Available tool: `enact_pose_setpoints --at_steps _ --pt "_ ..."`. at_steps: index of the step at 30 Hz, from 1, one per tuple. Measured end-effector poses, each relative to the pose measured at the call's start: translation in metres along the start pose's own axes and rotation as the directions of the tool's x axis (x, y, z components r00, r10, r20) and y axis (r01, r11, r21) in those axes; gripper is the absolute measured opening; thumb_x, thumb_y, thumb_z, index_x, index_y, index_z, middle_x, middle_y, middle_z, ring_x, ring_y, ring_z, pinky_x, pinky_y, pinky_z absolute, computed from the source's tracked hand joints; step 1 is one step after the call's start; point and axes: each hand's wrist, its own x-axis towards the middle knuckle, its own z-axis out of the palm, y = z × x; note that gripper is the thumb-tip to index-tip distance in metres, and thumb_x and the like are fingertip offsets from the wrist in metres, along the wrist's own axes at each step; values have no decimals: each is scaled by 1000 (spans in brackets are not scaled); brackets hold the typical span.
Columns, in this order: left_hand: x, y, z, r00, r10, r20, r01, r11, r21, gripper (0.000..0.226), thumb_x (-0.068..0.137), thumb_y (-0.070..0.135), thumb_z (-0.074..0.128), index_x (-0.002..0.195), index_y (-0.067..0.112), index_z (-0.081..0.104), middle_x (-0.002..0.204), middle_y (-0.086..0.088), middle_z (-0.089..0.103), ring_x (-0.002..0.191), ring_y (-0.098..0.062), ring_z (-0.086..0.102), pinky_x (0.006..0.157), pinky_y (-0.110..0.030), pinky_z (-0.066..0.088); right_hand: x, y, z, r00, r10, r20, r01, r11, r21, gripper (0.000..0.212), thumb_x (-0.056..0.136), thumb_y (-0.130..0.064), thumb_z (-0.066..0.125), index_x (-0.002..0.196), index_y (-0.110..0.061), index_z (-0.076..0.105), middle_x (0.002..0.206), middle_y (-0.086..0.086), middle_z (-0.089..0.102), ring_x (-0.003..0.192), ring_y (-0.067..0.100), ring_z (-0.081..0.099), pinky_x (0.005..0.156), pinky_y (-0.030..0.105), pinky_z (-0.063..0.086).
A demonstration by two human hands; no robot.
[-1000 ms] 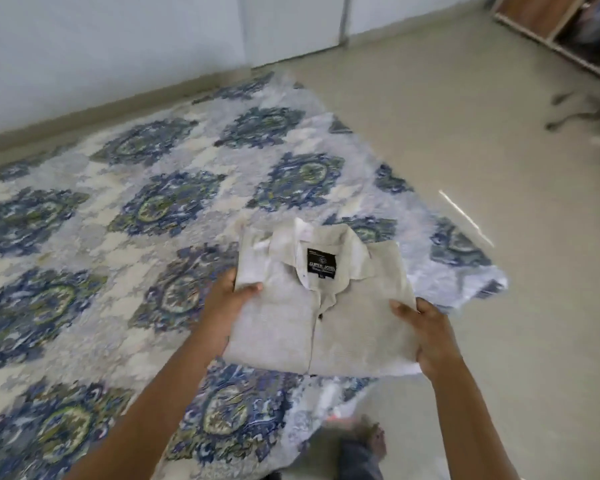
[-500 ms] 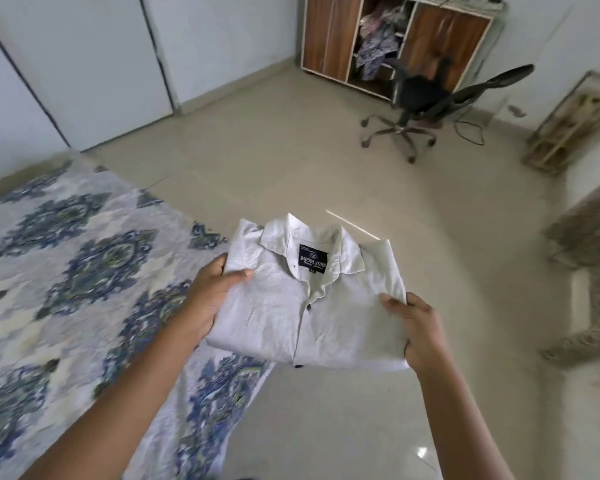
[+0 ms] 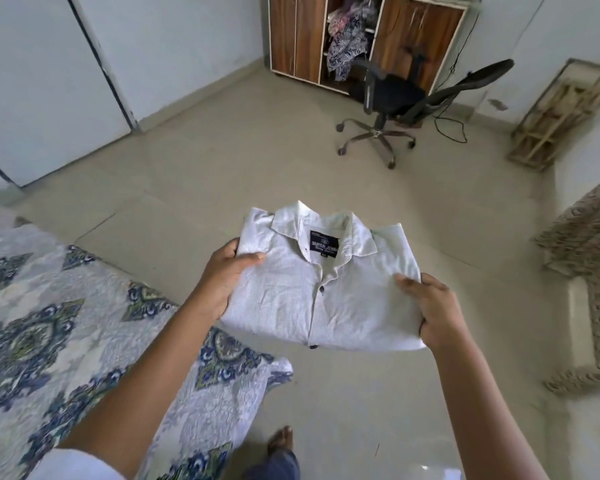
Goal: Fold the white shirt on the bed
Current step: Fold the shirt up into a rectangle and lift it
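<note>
Shirt [image 3: 326, 292] between both hands, bed [image 3: 66, 341] left, chair [image 3: 395, 109] beyond.

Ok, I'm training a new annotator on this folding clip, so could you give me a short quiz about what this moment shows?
1. Multiple choice: of the left hand and the right hand, which grips the white shirt? A) left only B) right only C) both
2. True or false: the shirt hangs unfolded with its sleeves dangling.
3. Short answer: what stands in front of the wooden cabinet?
Key: 1 C. 2 False: it is folded into a neat rectangle, collar on top. 3 The office chair.
</note>
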Motion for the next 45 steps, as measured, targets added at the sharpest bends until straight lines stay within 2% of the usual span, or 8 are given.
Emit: enact_pose_setpoints --at_steps 9,17,24,29,34,39,42,45 --pt "139 38 22 996 35 -88 -36 999 -11 21 82 6 64 102 10 64 94 -8 70 84 -23 68 74 -34 54 150 -68 58 993 4 118 -3 1000 -1 6 80 -9 68 81 -9 63 79 5 65 72 22 61 65 28 49" --pt "214 57 -5 916 30 -400 -51 998 -44 15 81 9 66 90 20 66 78 0 71 71 -20 67 65 -31 54 263 -121 165 928 24 371 26 991 -129 8 80 -10 70 77 -9 63 81 4 66 72 21 62 73 32 52" --pt "249 67 -91 759 -24 -651 -101 983 -154 23 86 5 60 108 10 59 89 -6 67 76 -22 65 64 -31 55 312 -129 328 771 94 629 73 969 -235 6 80 -6 69 77 -7 64 73 2 69 66 18 64 66 28 54" --pt "270 72 -178 626 -68 -777 -164 962 -217 17 86 5 60 97 17 63 70 6 72 61 -12 68 49 -22 53 328 -115 468 656 156 739 126 942 -310 5 79 -6 68 77 -7 64 60 -7 68 58 13 60 59 23 50" --pt "281 83 -272 464 -111 -879 -212 949 -232 18 85 6 62 98 18 64 88 -5 70 78 -24 66 64 -31 54 316 -98 609 527 237 816 180 907 -380 26 80 -6 68 95 13 57 78 8 62 77 21 55 67 29 44" --pt "290 80 -350 336 -147 -930 -304 918 -255 21 81 8 66 100 16 63 89 -5 70 79 -23 66 63 -31 54 296 -73 734 388 333 859 278 847 -454 12 78 -13 71 82 -4 63 85 8 64 82 24 58 76 36 45" --pt "297 74 -389 247 -205 -947 -355 890 -285 33 67 19 70 100 18 65 93 -8 71 84 -28 66 74 -43 55 283 -59 805 306 366 879 346 817 -461 11 78 -12 71 81 -5 62 81 7 64 78 24 58 74 35 46" --pt "309 70 -422 124 -249 -960 -429 859 -279 33 65 20 66 99 18 65 89 -5 72 81 -26 67 72 -40 55 266 -46 882 174 412 894 429 786 -445 4 80 -10 69 79 -8 65 79 5 67 71 23 61 66 29 49"
